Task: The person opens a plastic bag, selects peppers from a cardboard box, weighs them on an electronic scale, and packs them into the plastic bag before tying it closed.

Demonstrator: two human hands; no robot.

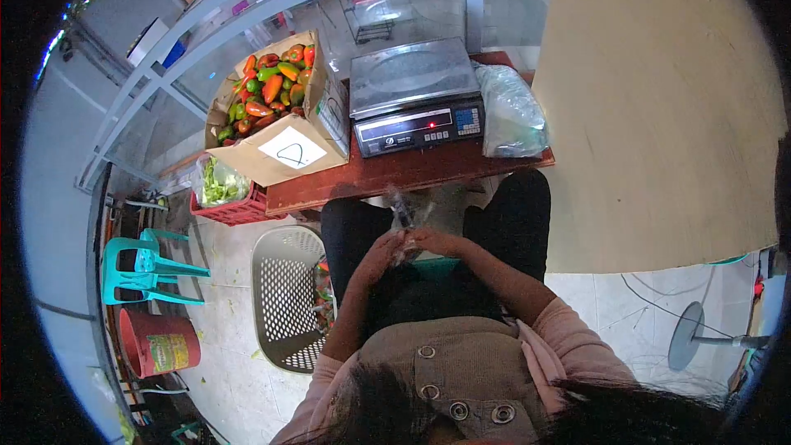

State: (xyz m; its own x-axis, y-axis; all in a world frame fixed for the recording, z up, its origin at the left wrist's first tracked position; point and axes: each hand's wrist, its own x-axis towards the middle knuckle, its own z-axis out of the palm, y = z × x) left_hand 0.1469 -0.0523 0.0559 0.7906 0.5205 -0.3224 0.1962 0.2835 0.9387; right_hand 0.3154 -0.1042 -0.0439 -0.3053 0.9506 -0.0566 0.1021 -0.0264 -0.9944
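Observation:
My left hand (pixel 381 255) and my right hand (pixel 437 241) meet over my lap, between my knees. Their fingers are closed around a crumpled clear plastic bag (pixel 404 208), whose upper end sticks up beyond the fingertips. What the bag holds, if anything, I cannot make out. In front of my knees stands a wooden table (pixel 412 168) with a digital scale (pixel 416 107) on it. Left of the scale, a cardboard box (pixel 329 111) is full of red, orange and green peppers (pixel 272 86). A filled plastic bag (pixel 511 111) lies right of the scale.
A perforated basket (pixel 268 288) with bagged items stands on the floor by my left leg. Further left are a red bucket (pixel 156 342), a turquoise chair (pixel 124 270) and a red crate (pixel 239 213) with bagged greens. A large tan panel (pixel 659 115) borders my right.

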